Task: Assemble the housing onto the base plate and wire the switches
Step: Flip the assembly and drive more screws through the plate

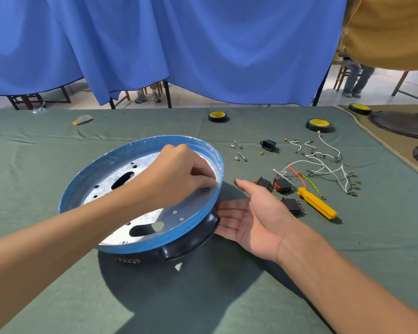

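Both bare forearms reach in from the near edge over the green cloth point(58, 297) on the table. From the left side, the left hand point(179, 174) hangs over the base plate point(140, 189), a round, shallow metal dish with holes and slots whose rim is wrapped in blue film. Its fingers are curled and its fingertips pinch the inside of that rim on the right side. The right hand point(253, 213) lies palm up with straight fingers, holding nothing, its fingertips touching the black housing point(191, 244) low on its right flank. The base plate sits on top of this housing, tilted a little, left of the middle of the table.

Just right of the open hand lie 3 black rocker switches, 2 point(263, 183) point(282, 185) side by side and 1 point(292, 204) nearer. A screwdriver point(316, 204) with a yellow handle lies beside them, its shaft pointing up and left across the second switch. Behind it sprawls a loose tangle of white wires point(323, 165) with metal terminals, plus 1 red and 1 yellow-green lead. Farther back are a few small screws point(239, 151) and a black power socket point(268, 144). I count 3 rolls of black tape with yellow cores along the far side, 1 point(217, 116) near the middle, 1 point(319, 124) to its right and 1 point(359, 108) on the neighbouring tan cloth. A blue curtain point(155, 44) hangs behind the table.
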{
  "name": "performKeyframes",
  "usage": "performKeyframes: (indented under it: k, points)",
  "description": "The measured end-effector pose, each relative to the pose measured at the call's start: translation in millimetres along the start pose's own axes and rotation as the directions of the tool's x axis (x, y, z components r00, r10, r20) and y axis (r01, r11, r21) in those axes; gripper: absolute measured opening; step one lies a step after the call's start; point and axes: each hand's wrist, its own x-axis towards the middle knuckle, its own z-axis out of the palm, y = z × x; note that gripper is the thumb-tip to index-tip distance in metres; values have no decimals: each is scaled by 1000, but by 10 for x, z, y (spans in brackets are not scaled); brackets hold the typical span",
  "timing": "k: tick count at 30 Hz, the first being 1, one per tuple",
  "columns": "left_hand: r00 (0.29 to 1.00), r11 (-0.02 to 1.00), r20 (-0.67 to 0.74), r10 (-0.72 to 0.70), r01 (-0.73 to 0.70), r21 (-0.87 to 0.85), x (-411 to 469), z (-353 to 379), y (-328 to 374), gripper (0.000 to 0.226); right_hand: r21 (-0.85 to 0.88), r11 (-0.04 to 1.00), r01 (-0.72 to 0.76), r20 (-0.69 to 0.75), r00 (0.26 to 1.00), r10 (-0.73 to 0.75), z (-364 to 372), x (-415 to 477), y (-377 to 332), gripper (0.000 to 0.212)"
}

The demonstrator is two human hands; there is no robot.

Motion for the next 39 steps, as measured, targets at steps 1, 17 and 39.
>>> performKeyframes:
  k: [1, 17, 39]
  points:
    - [1000, 1000, -1, 20, -20, 19, -12, 4, 15, 9, -1, 1000, 2, -2, 1000, -2, -2, 0, 2, 58]
    - [999, 990, -38, 2, 4, 144, 7, 61, 46, 22, -1, 1000, -1, 5, 1000, 1, -2, -2, -1, 54]
    - [1000, 1000, -24, 21, -21, 8, -19, 36, -32, 12, 2, 1000, 2, -3, 1000, -2, 25, -15, 1, 51]
